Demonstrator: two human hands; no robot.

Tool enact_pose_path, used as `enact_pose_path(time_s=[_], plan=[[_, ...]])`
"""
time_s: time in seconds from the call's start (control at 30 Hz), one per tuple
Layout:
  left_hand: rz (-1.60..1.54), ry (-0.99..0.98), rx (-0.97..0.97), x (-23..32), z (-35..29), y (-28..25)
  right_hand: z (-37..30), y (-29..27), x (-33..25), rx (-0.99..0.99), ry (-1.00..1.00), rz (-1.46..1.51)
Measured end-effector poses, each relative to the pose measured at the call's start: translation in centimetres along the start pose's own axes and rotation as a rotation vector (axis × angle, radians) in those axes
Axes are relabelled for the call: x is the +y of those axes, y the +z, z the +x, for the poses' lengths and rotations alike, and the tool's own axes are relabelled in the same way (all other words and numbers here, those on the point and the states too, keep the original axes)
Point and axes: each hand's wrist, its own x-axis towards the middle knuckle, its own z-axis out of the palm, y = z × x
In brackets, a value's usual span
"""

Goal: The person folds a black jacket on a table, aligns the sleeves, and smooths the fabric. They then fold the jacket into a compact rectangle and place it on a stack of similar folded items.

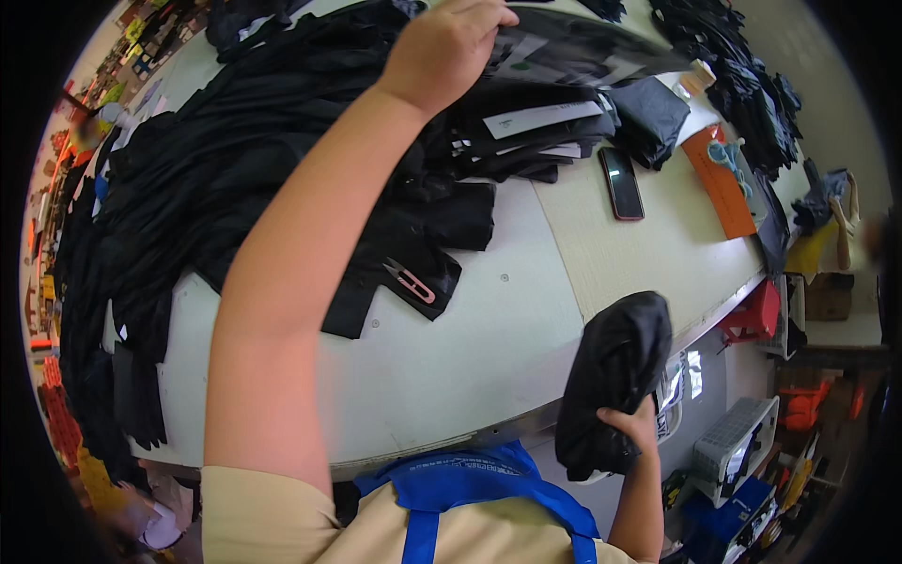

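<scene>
Across the far side of the table reaches my left hand (449, 49), its fingers pinched on the edge of a dark, see-through plastic bag (578, 52). The bag stretches to the right above a stack of black packets (526, 136) with white labels. Off the table's near right edge, my right hand (631, 430) grips a folded black garment (615, 376), which looks wrapped in shiny plastic. Pink-handled thread snips (411, 282) rest on black cloth left of the middle. My left forearm hides part of the cloth pile.
A heap of black garments (188, 207) covers the table's left side. At the right lie a phone (622, 183), a black packet (650, 122) and an orange box (719, 183) with blue scissors (728, 155) beside it. A white basket (738, 446) stands below the table at right.
</scene>
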Motion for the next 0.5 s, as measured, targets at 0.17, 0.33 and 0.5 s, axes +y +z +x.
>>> enact_pose_path(time_s=[0.17, 0.33, 0.5], plan=[[0.065, 0.307, 0.020, 8.2, -4.0, -18.4, -0.4, -0.4, -6.2, 0.120, -0.163, 0.191], [0.047, -0.078, -0.308, 19.5, -20.5, -31.3, -0.8, 3.1, -10.9, 0.026, -0.360, 0.218], [0.099, -0.689, -0.579, 30.4, -36.2, -34.1, -4.1, 12.7, -15.4, -0.226, -0.386, 0.039]])
